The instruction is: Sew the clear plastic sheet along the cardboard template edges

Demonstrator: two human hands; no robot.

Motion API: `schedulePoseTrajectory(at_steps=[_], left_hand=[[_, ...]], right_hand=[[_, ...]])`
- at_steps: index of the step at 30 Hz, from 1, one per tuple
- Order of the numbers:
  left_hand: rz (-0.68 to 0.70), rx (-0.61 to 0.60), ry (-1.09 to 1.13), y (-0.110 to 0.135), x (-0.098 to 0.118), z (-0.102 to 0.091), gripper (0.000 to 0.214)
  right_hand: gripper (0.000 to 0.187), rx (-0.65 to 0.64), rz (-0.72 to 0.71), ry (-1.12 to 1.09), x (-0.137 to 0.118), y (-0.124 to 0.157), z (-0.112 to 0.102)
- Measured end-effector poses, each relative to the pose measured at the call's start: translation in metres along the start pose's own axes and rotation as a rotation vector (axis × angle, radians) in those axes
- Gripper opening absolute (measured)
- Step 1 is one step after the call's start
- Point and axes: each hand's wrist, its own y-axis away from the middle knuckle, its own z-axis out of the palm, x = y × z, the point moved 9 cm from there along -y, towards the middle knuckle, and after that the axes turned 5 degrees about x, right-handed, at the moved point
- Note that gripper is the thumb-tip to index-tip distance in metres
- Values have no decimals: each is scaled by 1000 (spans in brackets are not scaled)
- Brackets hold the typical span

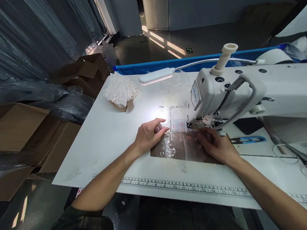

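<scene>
A glossy, see-through brown plastic sheet [178, 148] lies flat on the white table, its far edge close to the sewing machine's needle area [190, 124]. Small red marks show on it and on a clear piece [178, 124] at its far side. My left hand [151, 135] is at the sheet's left far corner; thumb and forefinger are apart, the other fingers curled. On the right, my right hand [216, 145] has its fingers closed at the sheet's right side, just in front of the machine head [205, 92]. Its fingertips are partly in shadow.
White lace pieces [121, 89] are piled in a small box at the far left. A lamp [157, 76] reaches over the table. Blue thread snips [248, 140] lie right of my right hand. A printed ruler [184, 187] runs along the front edge. Cardboard boxes [17, 130] stand left.
</scene>
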Motion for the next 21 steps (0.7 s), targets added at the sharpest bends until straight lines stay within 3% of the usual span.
schedulePoseTrajectory(at_steps=[4, 13, 21], left_hand=[[-31, 80, 9, -2, -7, -4, 21], [-38, 126, 47, -1, -11, -3, 19], [-48, 164, 78, -2, -14, -5, 21]], right_hand=[[36, -64, 63, -76, 4, -2, 4], [29, -80, -4, -148, -14, -3, 2], [29, -160, 27, -266, -3, -6, 11]])
